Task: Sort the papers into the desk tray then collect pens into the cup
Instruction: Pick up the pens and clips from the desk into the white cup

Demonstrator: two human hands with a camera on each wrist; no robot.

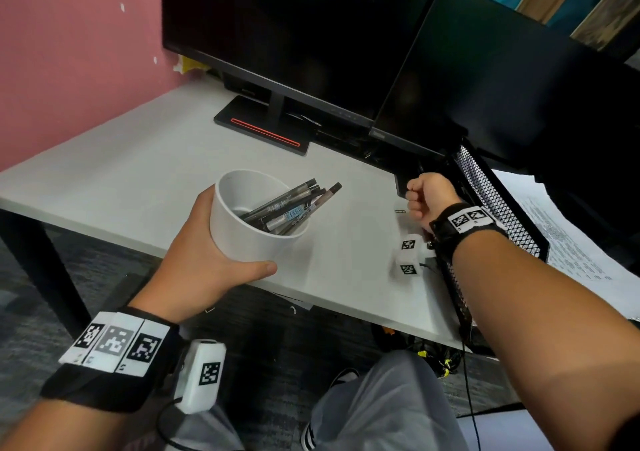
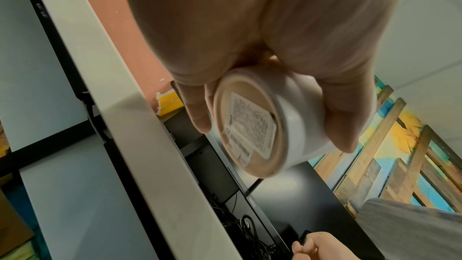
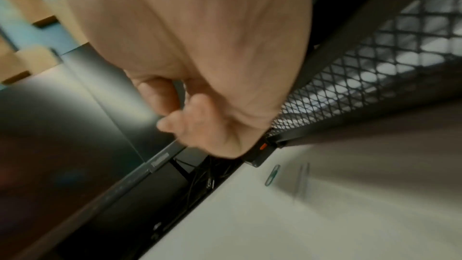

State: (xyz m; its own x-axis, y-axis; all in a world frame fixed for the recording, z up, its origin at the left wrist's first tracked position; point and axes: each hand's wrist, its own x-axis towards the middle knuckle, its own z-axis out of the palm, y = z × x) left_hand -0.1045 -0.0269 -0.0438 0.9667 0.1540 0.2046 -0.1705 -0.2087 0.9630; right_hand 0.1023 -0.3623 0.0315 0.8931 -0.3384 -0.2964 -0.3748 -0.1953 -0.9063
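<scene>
Left grip (image 1: pixel 202 270) wraps the cup (image 1: pixel 242 239), held over the surface's (image 1: pixel 121 173) near edge, pens (image 1: pixel 291 208) leaning right. Right grip (image 1: pixel 427 196), curled round a black item (image 1: pixel 401 184), sits to the cup's right.

Wearing tagged wrist rigs
Behind the fingers (image 1: pixel 412 193), black wrist straps (image 1: pixel 104 386) are carrying marker tags (image 1: pixel 114 341); white camera boxes (image 1: pixel 202 374) are trailing black cables (image 1: pixel 162 423).

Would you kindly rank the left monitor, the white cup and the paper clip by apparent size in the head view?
1. left monitor, largest
2. white cup
3. paper clip, smallest
</scene>
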